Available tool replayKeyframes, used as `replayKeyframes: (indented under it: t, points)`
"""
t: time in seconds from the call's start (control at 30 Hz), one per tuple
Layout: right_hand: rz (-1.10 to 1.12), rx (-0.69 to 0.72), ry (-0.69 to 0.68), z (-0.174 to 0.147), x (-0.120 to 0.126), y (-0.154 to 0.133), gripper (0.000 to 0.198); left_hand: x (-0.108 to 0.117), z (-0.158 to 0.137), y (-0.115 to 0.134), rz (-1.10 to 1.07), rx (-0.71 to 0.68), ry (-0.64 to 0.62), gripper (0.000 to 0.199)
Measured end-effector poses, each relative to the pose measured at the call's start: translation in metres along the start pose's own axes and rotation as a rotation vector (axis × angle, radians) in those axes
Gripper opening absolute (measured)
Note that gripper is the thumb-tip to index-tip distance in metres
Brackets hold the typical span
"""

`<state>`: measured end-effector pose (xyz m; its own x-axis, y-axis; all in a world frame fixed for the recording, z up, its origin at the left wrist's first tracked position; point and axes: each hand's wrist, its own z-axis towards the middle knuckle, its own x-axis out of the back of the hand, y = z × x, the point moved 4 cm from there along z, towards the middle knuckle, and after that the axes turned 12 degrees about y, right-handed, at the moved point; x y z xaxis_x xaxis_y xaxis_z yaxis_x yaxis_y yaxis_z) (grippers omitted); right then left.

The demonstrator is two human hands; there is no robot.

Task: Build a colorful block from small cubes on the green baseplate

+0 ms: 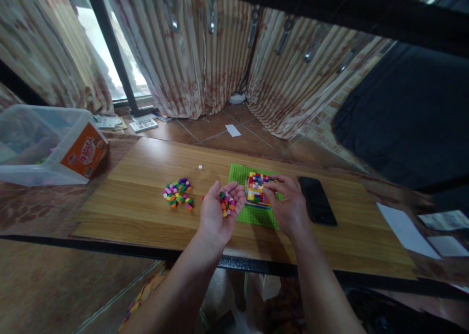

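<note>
My left hand [217, 211] is turned palm up and cupped, with a small heap of colourful toy bricks [227, 204] lying in it. Just to its right, a built block of multicoloured toy bricks [255, 188] stands on a green baseplate [258, 217]. Over the right side of that block is my right hand [289, 199], thumb and fingers pinched together at its top. Whatever is between those fingertips is too small to make out. Loose toy bricks [178, 194] in many colours lie scattered on the table, left of my left hand.
A single white brick [200, 167] lies toward the back of the wooden table [124, 202]. A black phone [317, 201] rests right of the baseplate. At the left stands a clear plastic bin [47, 172] with an orange label. White paper [406, 229] lies at the right end.
</note>
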<state>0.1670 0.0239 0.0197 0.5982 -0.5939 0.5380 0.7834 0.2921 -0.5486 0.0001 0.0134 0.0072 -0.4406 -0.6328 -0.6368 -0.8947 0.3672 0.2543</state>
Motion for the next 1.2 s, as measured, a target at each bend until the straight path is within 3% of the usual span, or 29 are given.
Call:
replayKeyframes:
  t: [0.37, 0.73, 0.97, 1.2]
  points:
    - [-0.024, -0.029, -0.054, -0.005, -0.012, 0.009, 0.009, 0.000, -0.001, 0.000, 0.030, -0.008, -0.005, 0.034]
    - [0.025, -0.167, -0.011, -0.004, -0.012, 0.009, 0.005, 0.000, 0.000, 0.001, 0.031, -0.004, -0.015, 0.034]
    - [0.033, -0.236, 0.074, -0.002, -0.011, 0.010, 0.019, 0.000, 0.000, 0.000, 0.021, -0.009, -0.016, 0.035]
    - [0.040, -0.288, 0.100, -0.006, -0.020, 0.013, 0.018, 0.000, 0.000, 0.000, 0.024, -0.008, -0.030, 0.035]
